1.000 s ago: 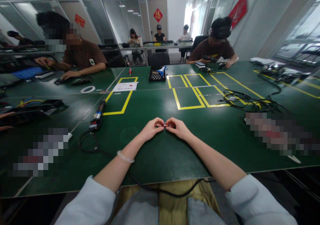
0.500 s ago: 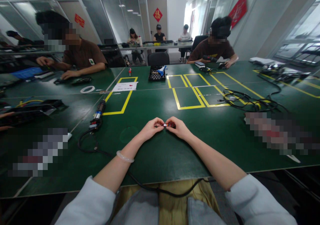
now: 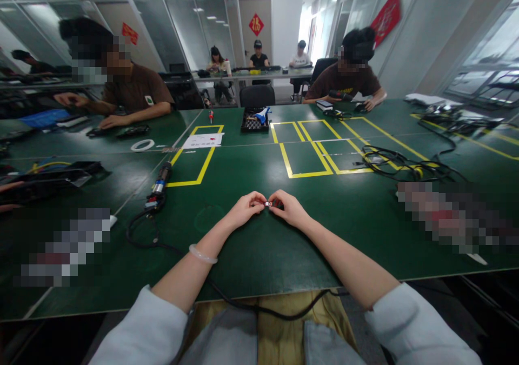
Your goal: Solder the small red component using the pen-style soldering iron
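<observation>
Between my two hands is a tiny red-and-white piece [image 3: 268, 204], too small to name. My left hand [image 3: 246, 208] pinches it from the left with thumb and index finger. From the right, the fingertips of my right hand [image 3: 287, 207] close on its other end. Both hands are low over the green table [image 3: 259, 257], near its front part, and the fingertips almost meet. Much of the piece is hidden by the fingers.
Left lies a black-and-blue cylindrical tool [image 3: 161, 181] with a dark cable [image 3: 133, 235] running to the table's edge. A black tray [image 3: 254, 127] stands ahead. Tangled black cables [image 3: 389, 157] lie right. Co-workers sit across the table, among them one person [image 3: 138, 86] at left.
My hands stay in place, and the small piece between the fingertips has shifted or turned very slightly. The co-worker at left has moved a raised hand a little.
</observation>
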